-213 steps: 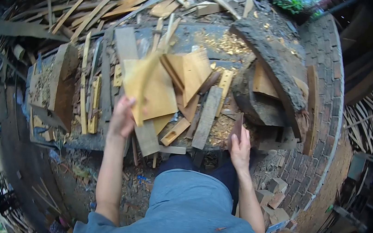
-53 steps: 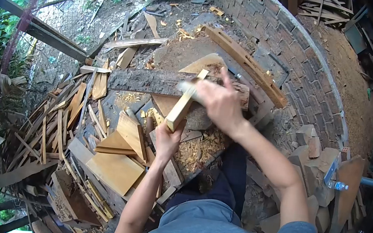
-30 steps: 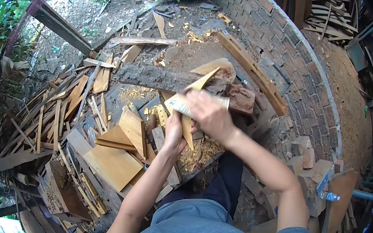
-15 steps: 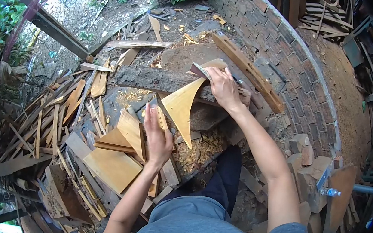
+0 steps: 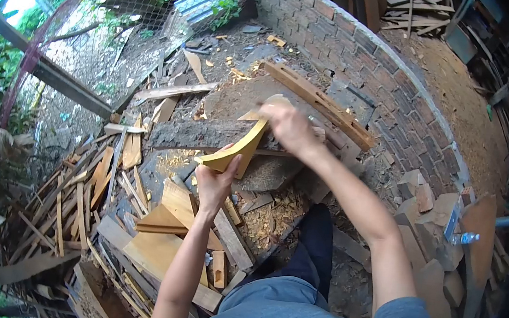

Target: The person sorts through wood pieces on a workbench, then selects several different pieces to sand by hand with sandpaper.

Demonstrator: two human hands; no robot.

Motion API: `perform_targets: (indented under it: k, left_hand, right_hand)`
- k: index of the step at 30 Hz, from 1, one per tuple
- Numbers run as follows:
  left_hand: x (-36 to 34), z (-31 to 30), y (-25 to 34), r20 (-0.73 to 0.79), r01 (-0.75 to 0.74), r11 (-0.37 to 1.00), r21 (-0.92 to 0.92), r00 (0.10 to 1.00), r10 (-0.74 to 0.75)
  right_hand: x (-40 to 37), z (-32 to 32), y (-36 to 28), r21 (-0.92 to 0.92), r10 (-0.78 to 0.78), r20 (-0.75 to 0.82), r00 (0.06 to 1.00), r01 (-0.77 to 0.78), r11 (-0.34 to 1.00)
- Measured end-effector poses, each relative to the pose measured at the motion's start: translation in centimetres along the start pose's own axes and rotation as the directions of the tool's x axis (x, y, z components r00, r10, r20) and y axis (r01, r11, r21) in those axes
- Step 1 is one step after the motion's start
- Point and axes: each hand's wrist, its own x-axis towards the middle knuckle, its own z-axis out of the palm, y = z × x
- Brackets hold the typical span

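Observation:
My left hand [image 5: 215, 183] is closed round the lower end of a curved, pale yellow wooden piece [image 5: 244, 147], thumb on its near side. The piece is tilted, with its curved edge turned up, over a rough dark beam [image 5: 191, 133]. At its upper end, my right hand [image 5: 290, 127] is blurred by motion, its fingers bent. Whatever lies under or between those fingers cannot be made out. A thin pale piece of wood [image 5: 277, 100] shows just beyond the right fingers.
Stacked wooden pieces [image 5: 161, 220] lie below my left hand, beside a heap of offcuts [image 5: 82, 192]. A slotted beam [image 5: 321, 104] lies near the curved brick wall [image 5: 368, 65]. Wood shavings [image 5: 269, 221] cover ground by my leg. A bottle [image 5: 466, 238] is at the right.
My left hand has moved up and taken hold of the yellow piece, which has turned from flat to tilted. My right hand has shifted slightly left and down. The whole view has shifted somewhat.

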Motion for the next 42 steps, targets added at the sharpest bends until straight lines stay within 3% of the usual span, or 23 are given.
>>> perform_targets:
  k: [1, 3, 5, 6, 7, 9, 11, 12, 13, 15, 16, 17, 19, 22, 24, 27, 28, 31, 35, 36, 37, 39, 42]
  left_hand:
    - [0.1, -0.2, 0.0, 0.003, -0.007, 1.0, -0.005, 1.0, 0.007]
    - [0.0, -0.9, 0.5, 0.034, -0.017, 0.993, 0.116, 0.999, 0.014]
    - [-0.1, -1.2, 0.7, 0.026, -0.112, 0.992, 0.059, 0.993, 0.111]
    - [-0.3, -1.3, 1.3, 0.071, -0.053, 0.998, 0.027, 0.996, 0.051]
    - [-0.6, -0.6, 2.1, 0.024, 0.119, 0.963, -0.243, 0.993, -0.116]
    - [-0.1, -1.0, 1.6, 0.109, 0.015, 0.999, 0.028, 0.994, -0.018]
    - [0.6, -1.3, 1.6, 0.138, 0.086, 0.995, 0.052, 0.986, -0.093]
    - [0.8, -1.7, 1.5, 0.183, 0.153, 0.984, 0.089, 0.969, -0.167]
    - [0.8, -1.9, 1.4, 0.181, 0.151, 0.984, 0.092, 0.969, -0.166]
    - [0.4, -1.7, 0.7, 0.185, 0.061, 0.995, 0.077, 0.98, -0.074]
    - [-0.2, -1.2, 0.3, 0.123, -0.07, 0.995, 0.075, 0.991, 0.061]
    - [-0.8, -1.2, 0.2, 0.124, -0.054, 0.995, 0.081, 0.991, 0.044]
    - [-0.2, -1.3, 0.6, 0.122, 0.086, 0.995, 0.047, 0.988, -0.091]
    - [1.4, -1.7, 0.3, 0.14, 0.033, 0.996, 0.079, 0.989, -0.044]
    - [1.8, -2.2, 0.6, 0.171, 0.09, 0.995, 0.053, 0.98, -0.098]
    - [1.7, -1.8, -0.2, 0.166, 0.055, 0.998, -0.006, 0.985, -0.054]
    - [1.8, -1.6, -0.3, 0.134, 0.054, 0.997, -0.063, 0.99, -0.046]
    - [1.0, -2.0, -1.4, 0.078, 0.007, 0.994, -0.11, 0.997, 0.001]
    - [0.4, -1.5, -1.9, 0.07, -0.014, 0.99, -0.142, 0.997, 0.024]
    - [0.1, -1.5, -1.1, 0.059, 0.007, 0.976, -0.215, 0.998, 0.005]
    - [0.2, -2.3, -3.1, 0.096, 0.059, 0.998, -0.022, 0.994, -0.056]
    - [1.0, -2.5, 0.6, 0.147, -0.035, 0.966, 0.255, 0.989, -0.003]
    - [1.9, -2.9, 0.2, 0.206, 0.127, 0.985, 0.118, 0.967, -0.15]
  right_hand:
    - [-1.8, 2.2, -0.7, -0.206, 0.016, 0.092, 0.996, 0.003, 0.979]
    - [-3.4, 0.5, -7.5, 0.081, -0.098, 0.048, 0.994, 0.094, 0.992]
    - [-5.1, 1.1, -10.8, 0.11, -0.12, -0.106, 0.987, 0.132, 0.985]
    - [-4.8, 0.6, -10.2, 0.052, -0.194, -0.049, 0.98, 0.197, 0.979]
    - [-4.0, -0.2, -8.8, -0.003, -0.266, 0.015, 0.964, 0.266, 0.964]
    - [-2.8, -0.9, -4.1, -0.315, -0.108, 0.165, 0.98, 0.156, 0.936]
    - [-2.3, 1.9, 1.5, -0.386, -0.083, 0.001, 0.997, 0.077, 0.919]
    - [-1.6, -0.9, -4.6, -0.354, 0.054, 0.185, 0.981, 0.015, 0.935]
    - [-2.3, -0.9, -7.2, -0.123, -0.082, 0.175, 0.981, 0.104, 0.987]
    - [-4.4, 1.7, -9.9, -0.102, -0.185, -0.044, 0.982, 0.18, 0.978]
    - [-5.0, 1.2, -10.1, -0.009, -0.094, 0.02, 0.995, 0.094, 0.996]
    - [-5.2, 1.4, -8.9, -0.061, -0.241, -0.004, 0.971, 0.24, 0.969]
    - [-4.2, 0.7, -5.7, -0.221, -0.287, 0.035, 0.957, 0.288, 0.932]
    - [-1.9, 0.4, -0.1, -0.383, -0.329, 0.021, 0.944, 0.312, 0.87]
    - [-1.3, -0.4, -0.8, -0.408, -0.089, 0.163, 0.983, 0.149, 0.901]
    - [-3.7, 2.4, -5.7, -0.201, 0.109, 0.039, 0.993, -0.099, 0.975]
    - [-3.6, 1.7, -8.9, -0.099, -0.113, -0.069, 0.991, 0.106, 0.989]
    - [-3.4, 1.4, -14.8, 0.114, -0.05, -0.06, 0.997, 0.057, 0.992]
    - [-3.9, 1.4, -11.5, 0.002, -0.313, 0.014, 0.95, 0.313, 0.95]
    - [-4.3, 2.1, -8.6, -0.21, -0.354, 0.041, 0.934, 0.354, 0.911]
    - [-4.1, 1.3, -6.0, -0.291, -0.397, 0.073, 0.915, 0.4, 0.869]
    - [-2.7, 0.5, -2.5, -0.506, -0.298, 0.181, 0.937, 0.349, 0.789]
    - [-2.3, -0.1, -5.2, -0.287, -0.123, 0.219, 0.968, 0.184, 0.94]
